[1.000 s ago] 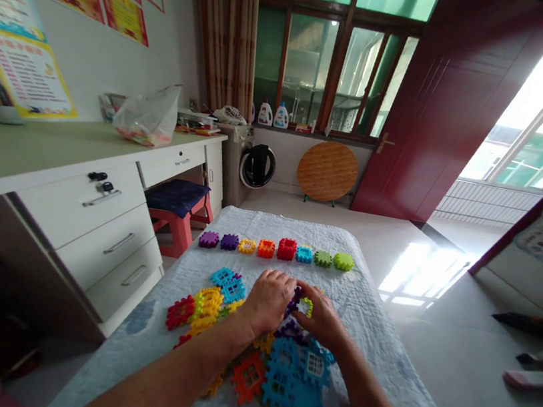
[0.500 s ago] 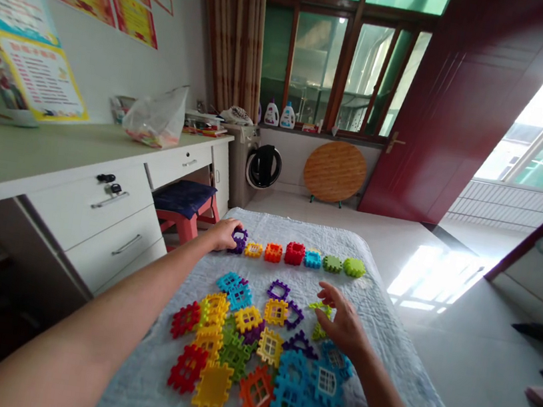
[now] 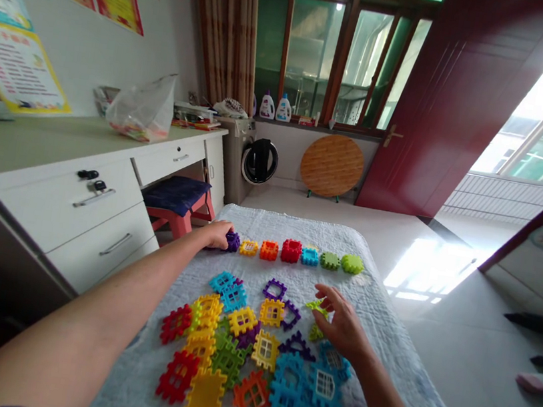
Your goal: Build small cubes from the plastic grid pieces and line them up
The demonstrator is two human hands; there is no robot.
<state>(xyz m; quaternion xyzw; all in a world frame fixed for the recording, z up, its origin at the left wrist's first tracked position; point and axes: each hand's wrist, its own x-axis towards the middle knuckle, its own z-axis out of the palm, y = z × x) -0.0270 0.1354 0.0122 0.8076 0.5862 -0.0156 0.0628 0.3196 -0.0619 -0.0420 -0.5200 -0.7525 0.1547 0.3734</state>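
Note:
At the left end of a row of colored stacks, my left hand [image 3: 219,234] is closed on purple plastic building pieces [image 3: 232,242]; its palm hides part of them. My right hand [image 3: 342,316] hovers with fingers apart above lime green building pieces [image 3: 316,305], partly covering them. Along the row, rightward from the purple, come yellow [image 3: 248,247], orange [image 3: 269,250], red [image 3: 292,251], light blue [image 3: 310,256], green [image 3: 330,260] and lime [image 3: 352,263] stacks. Between my arms lie loose notched pieces, among them a yellow plate [image 3: 205,395], an orange window piece [image 3: 250,401] and a purple frame [image 3: 274,289].
Everything lies on a pale blue quilted cloth [image 3: 368,379]. To the left stand a white desk [image 3: 57,150] and a pink stool [image 3: 180,214] with a dark seat. A washing machine [image 3: 235,158] and a round wooden tabletop [image 3: 332,166] are at the back, near a dark red door [image 3: 447,100].
My left hand has lowered the upper purple piece, so the purple pieces now look more compact and level. My right hand keeps nearly the same place. The view has turned slightly.

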